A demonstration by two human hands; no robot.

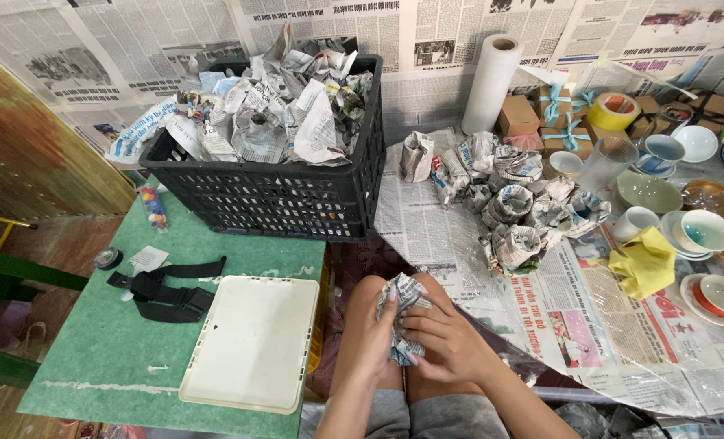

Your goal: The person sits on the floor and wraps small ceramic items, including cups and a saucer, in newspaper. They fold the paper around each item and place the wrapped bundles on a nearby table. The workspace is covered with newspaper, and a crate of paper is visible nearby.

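Both of my hands close around a crumpled newspaper bundle (pixel 405 302) held over my lap. My left hand (pixel 372 325) grips its left side with the fingers curled up over the paper. My right hand (pixel 446 341) presses on its right side and lower edge. What the paper wraps is hidden. Just beyond, several similar newspaper-wrapped bundles (pixel 515 203) lie heaped on a table covered in newspaper (pixel 573 317).
A black plastic crate (pixel 281 199) full of crumpled newspaper stands on a green table (pixel 93 341), with a white tray (pixel 252 341) and a black strap (pixel 167 291). Cups, bowls and saucers (pixel 695 232), a yellow cloth (pixel 643 262), a paper roll (pixel 490 81), small boxes and yellow tape lie right.
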